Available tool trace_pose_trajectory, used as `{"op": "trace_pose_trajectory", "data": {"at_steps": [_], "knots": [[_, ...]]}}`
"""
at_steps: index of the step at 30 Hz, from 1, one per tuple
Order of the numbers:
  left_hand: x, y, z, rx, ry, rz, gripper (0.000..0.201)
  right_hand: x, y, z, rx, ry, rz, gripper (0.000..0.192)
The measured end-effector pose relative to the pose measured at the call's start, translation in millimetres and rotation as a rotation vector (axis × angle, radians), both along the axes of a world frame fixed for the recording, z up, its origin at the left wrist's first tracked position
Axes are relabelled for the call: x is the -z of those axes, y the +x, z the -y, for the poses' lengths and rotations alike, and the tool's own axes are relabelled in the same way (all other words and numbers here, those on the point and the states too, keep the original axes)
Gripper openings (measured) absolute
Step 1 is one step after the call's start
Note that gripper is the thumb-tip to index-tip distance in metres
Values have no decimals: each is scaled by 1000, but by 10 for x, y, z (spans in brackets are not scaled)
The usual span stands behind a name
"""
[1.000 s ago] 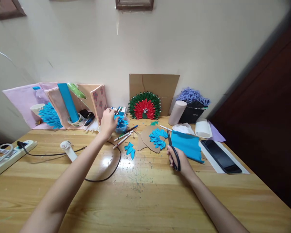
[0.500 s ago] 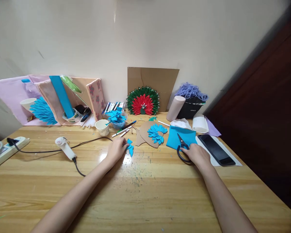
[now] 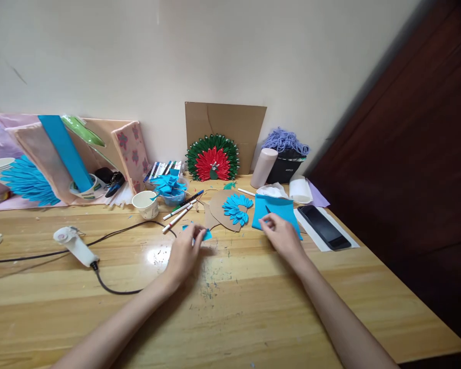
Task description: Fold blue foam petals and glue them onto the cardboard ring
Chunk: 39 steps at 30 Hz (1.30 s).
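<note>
My left hand (image 3: pixel 187 251) pinches a small blue ribbon piece (image 3: pixel 207 234) between thumb and fingers, just above the table. Another bit of blue shows behind its fingertips. Over the folded blue sheet (image 3: pixel 278 204) hangs my right hand (image 3: pixel 282 236), fingers loosely curled, with nothing seen in them. Scissors (image 3: pixel 268 209) lie on that sheet; only a blade tip shows clearly, the rest being mostly hidden by the right hand. Between the hands, further back, sits a cardboard cutout (image 3: pixel 218 207) with blue petals (image 3: pixel 236 209) fixed in a ring on it.
Behind stand a tub of blue pieces (image 3: pixel 171 189), a paper cup (image 3: pixel 145 205), markers (image 3: pixel 179 215) and a red-green peacock (image 3: pixel 213 161). A white glue gun (image 3: pixel 75 246) with a black cord lies left. To the right is a phone (image 3: pixel 322 228).
My right hand has let go of the scissors' handle and moved left across the blue sheet. My left hand has lifted a blue piece off the table. The view has turned right.
</note>
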<state>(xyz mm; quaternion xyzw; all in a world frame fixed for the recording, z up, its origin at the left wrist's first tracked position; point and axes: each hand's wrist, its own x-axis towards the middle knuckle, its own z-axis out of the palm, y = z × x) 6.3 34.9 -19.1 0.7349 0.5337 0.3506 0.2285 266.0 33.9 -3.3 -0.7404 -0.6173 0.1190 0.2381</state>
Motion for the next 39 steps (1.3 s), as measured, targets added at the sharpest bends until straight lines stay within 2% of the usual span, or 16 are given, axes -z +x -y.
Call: {"op": "trace_pose_trajectory", "data": {"at_steps": [1,3,5,7,13,22,25,32,35,39], "knots": [[14,53,48,71,-31,20,17,45,-110,20,-87,2,-80,24],[66,144,127,174,-89,50,16,151,-321,77,-324,-25,-476,25],[132,196,167,220,-123,69,16,250,-486,144,-424,-61,-681,26],[188,209,169,237,-134,79,17,324,-587,194,-466,-83,-759,26],[208,195,147,272,-135,58,19,402,-656,212,-513,-36,-710,20],[191,195,156,355,-143,44,18,366,-622,249,-594,72,-510,9],[190,191,151,346,-171,72,22,346,-615,250,-621,95,-463,8],[175,198,126,316,-211,116,25,342,-593,270,-706,270,-251,11],[178,202,123,298,-213,111,24,348,-589,276,-696,258,-275,11],[175,201,133,293,-197,112,22,365,-607,276,-649,180,-436,11]]}}
